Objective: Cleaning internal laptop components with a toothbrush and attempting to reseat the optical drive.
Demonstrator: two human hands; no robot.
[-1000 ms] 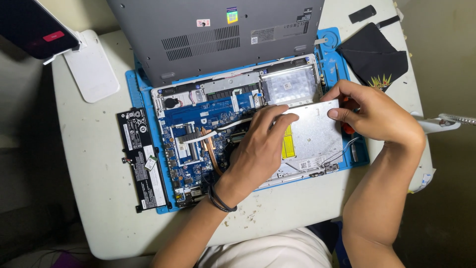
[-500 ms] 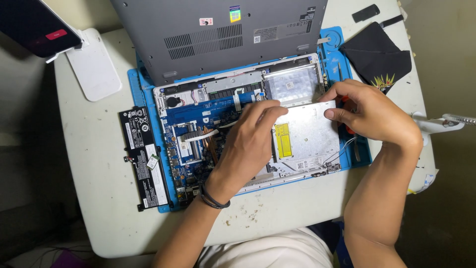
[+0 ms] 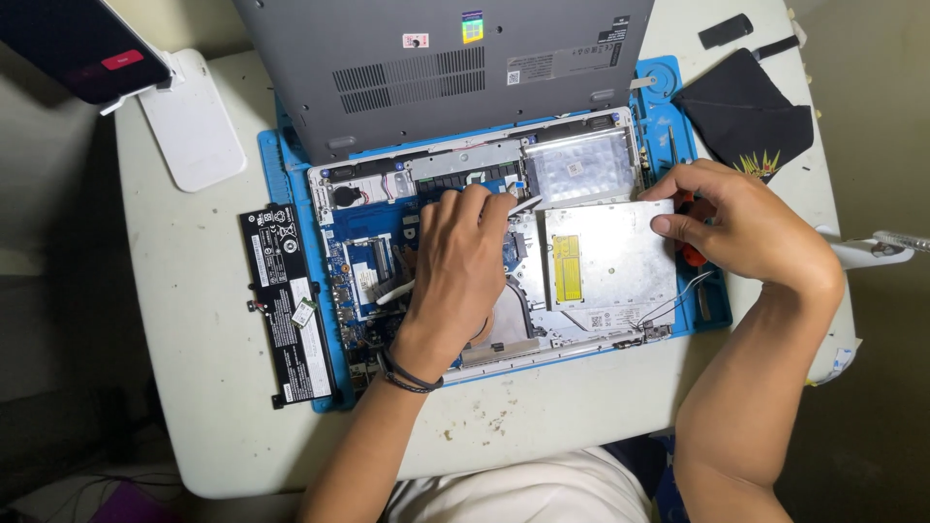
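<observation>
An opened grey laptop base [image 3: 581, 160] lies on a blue work mat [image 3: 281, 179], its blue circuit board bare. My left hand [image 3: 455, 261] rests on the board, fingertips bent down near the top edge, and a white flat cable [image 3: 523, 202] sticks out from under them. My right hand [image 3: 746, 228] grips the right edge of the silver optical drive [image 3: 610, 261], which lies in the laptop's right half. A red screwdriver handle [image 3: 690, 254] shows under that hand's palm.
The grey bottom cover [image 3: 436, 58] leans at the back of the mat. A black battery [image 3: 289, 305] lies at the mat's left edge. A white stand [image 3: 194, 126] holds a phone [image 3: 82, 44] at the far left. A black cloth [image 3: 751, 111] sits far right, a white tool [image 3: 872, 250] at the table's right edge.
My left hand has moved off the optical drive, left and up onto the circuit board. The drive's yellow label is now uncovered. My right hand has stayed on the drive's right edge.
</observation>
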